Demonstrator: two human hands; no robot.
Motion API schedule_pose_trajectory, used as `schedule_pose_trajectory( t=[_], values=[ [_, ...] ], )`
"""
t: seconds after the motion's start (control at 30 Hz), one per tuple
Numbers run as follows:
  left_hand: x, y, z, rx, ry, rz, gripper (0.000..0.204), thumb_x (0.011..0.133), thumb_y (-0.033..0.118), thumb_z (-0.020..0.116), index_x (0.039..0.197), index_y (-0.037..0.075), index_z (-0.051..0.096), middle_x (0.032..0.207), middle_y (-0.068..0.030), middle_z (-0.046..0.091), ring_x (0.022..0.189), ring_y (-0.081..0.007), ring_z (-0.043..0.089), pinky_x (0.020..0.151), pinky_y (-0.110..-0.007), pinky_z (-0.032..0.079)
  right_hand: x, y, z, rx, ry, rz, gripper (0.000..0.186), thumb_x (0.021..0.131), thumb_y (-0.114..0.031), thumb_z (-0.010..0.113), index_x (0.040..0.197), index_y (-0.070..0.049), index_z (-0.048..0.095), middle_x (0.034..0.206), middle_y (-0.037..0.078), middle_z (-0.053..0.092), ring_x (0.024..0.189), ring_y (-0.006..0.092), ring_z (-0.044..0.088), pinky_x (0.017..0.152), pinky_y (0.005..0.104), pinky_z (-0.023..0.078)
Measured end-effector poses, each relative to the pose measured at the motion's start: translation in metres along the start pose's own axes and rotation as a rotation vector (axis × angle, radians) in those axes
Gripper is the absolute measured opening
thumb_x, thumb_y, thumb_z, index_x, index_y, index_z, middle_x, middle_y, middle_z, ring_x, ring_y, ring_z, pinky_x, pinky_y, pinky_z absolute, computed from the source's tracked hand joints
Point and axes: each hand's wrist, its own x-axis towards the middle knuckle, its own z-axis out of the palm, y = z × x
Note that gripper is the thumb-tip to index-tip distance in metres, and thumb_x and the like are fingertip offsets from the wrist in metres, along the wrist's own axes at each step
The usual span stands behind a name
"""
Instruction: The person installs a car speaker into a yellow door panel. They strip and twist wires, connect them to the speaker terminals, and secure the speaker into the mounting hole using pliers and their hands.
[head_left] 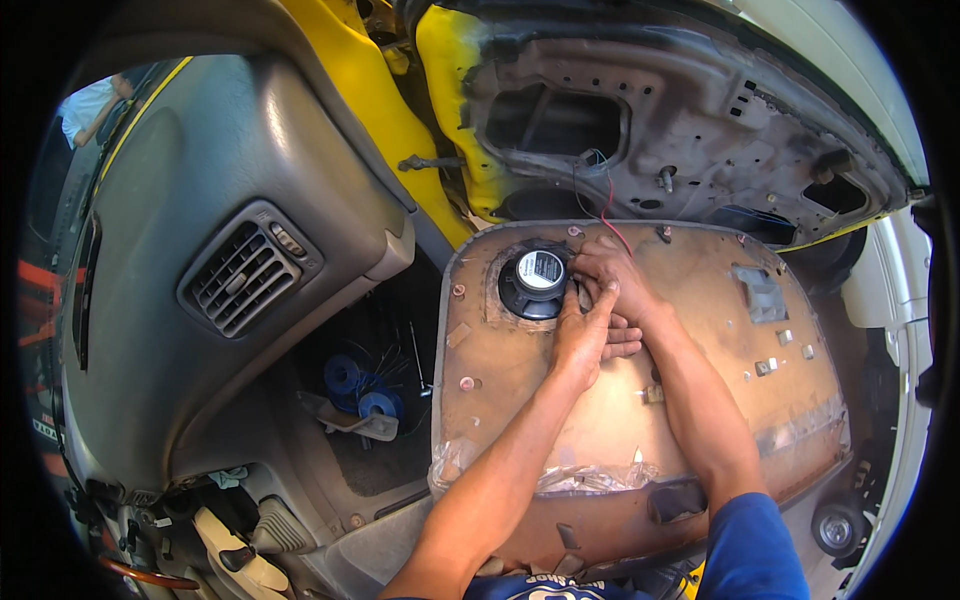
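Hands are both down at the speaker (537, 283), which sits in a round cutout near the upper left corner of a brown door panel (700, 400) lying flat with its back side up. The speaker is black with a silver magnet cap on top. The left hand (585, 335) is pressed up against the speaker's right edge, fingers bunched together and pointing up at it. The right hand (610, 270) comes in from the other side, fingers curled down at the same spot on the rim, so the 2 hands overlap and touch each other right there. Can't really tell if either one is pinching something small, the fingertips hide it.

A red wire (610, 215) and a darker one run from the bare metal door (680, 130) above down to the speaker area. That door is stripped, grey metal with big openings and yellow paint (450, 110) along its edge.

The panel has clear plastic sheet (580, 478) crumpled along its lower edge, a grey square patch (762, 293) toward the right, and a few clips scattered on it.

Left of the panel is the grey dashboard with an air vent (245, 272). Down in the footwell there are 2 blue rolls (362, 390), near each other, and pedals (250, 545) lower left.
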Motion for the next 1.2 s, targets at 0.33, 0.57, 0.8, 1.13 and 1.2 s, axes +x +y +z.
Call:
schedule_pose_trajectory(
  t=[0.33,0.57,0.8,1.13,1.2],
  values=[
    [-0.007,0.004,0.003,0.066,0.018,0.002,0.101,0.104,0.035,0.071,0.17,0.013,-0.002,0.095,-0.0122,0.061,0.075,-0.0281,0.076,0.068,-0.043,0.069,-0.003,0.0,-0.002,0.036,0.021,0.008,0.024,0.078,-0.009,0.069,0.1,-0.002,0.076,0.093,0.013,0.065,0.092,0.0359,0.058,0.086,0.0441,0.05],
    [-0.015,-0.007,0.011,0.241,0.045,0.118,0.069,0.106,0.017,0.063,0.165,0.006,0.028,0.099,-0.0106,0.061,0.069,-0.0208,0.074,0.061,-0.035,0.067,-0.008,0.001,-0.009,0.05,0.052,0.054,0.021,0.086,-0.008,0.075,0.107,-0.004,0.078,0.1,0.012,0.07,0.1,0.0348,0.063,0.092,0.0442,0.054],
    [-0.012,-0.008,0.009,0.275,0.037,0.109,0.059,0.106,0.013,0.064,0.156,-0.003,0.038,0.098,-0.0147,0.067,0.067,-0.0229,0.076,0.057,-0.035,0.067,-0.008,0.0,-0.007,0.08,0.069,0.074,0.021,0.086,-0.006,0.075,0.107,-0.005,0.079,0.101,0.012,0.07,0.1,0.0342,0.064,0.09,0.0435,0.055],
    [-0.012,0.019,-0.023,0.896,0.363,0.622,0.026,0.1,0.01,0.07,0.122,-0.003,0.074,0.095,-0.0164,0.077,0.075,-0.0212,0.077,0.065,-0.032,0.062,-0.012,-0.001,-0.018,0.482,0.103,0.383,0.021,0.103,-0.017,0.068,0.113,0.0,0.076,0.104,0.013,0.071,0.1,0.0265,0.067,0.092,0.0378,0.052],
    [-0.003,0.032,-0.036,0.912,0.437,0.731,0.022,0.094,0.011,0.074,0.109,-0.003,0.079,0.103,-0.0235,0.079,0.092,-0.0327,0.078,0.089,-0.042,0.059,-0.014,0.003,-0.02,0.56,0.09,0.357,0.024,0.106,-0.021,0.066,0.112,0.0,0.076,0.101,0.008,0.07,0.099,0.0186,0.064,0.094,0.0347,0.05]
  ],
)
